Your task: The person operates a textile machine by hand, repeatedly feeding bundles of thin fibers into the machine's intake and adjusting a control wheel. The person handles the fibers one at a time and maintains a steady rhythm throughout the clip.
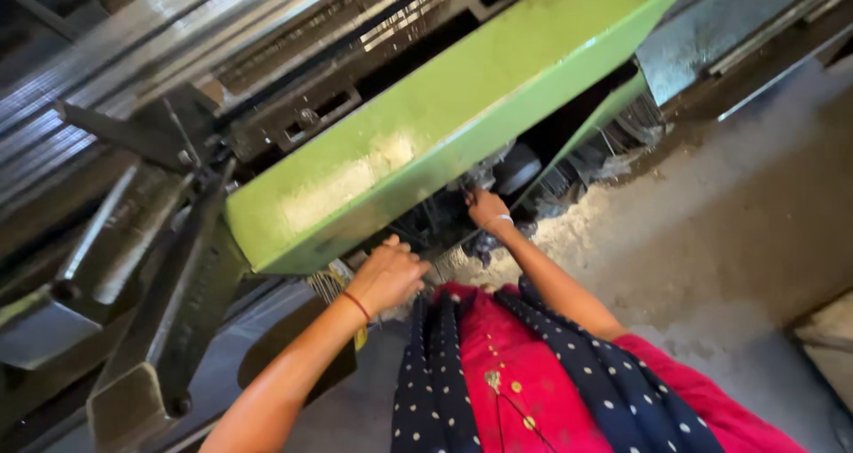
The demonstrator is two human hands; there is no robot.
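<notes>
Two bare hands at work under a green machine panel [426, 133], seen from above. Left hand [388, 275], with a red thread band on its wrist, curled loosely, knuckles up, resting against the lower edge of the green panel; fingers tucked under that edge, so cannot tell whether pinching anything. Right hand [487, 209], with a pale bangle at the wrist, reaching farther in, into the dark opening [444, 213] beneath the panel, fingers closed around something among the dark machine parts there; too shadowed to tell what. Just beyond the right hand, a round dark wheel [517, 169]. Left of the panel, grey steel bars and brackets [169, 266]. Below, a dusty concrete floor [711, 231], lint scattered near the machine base. Red garment and navy dotted scarf [533, 364] at the bottom.
</notes>
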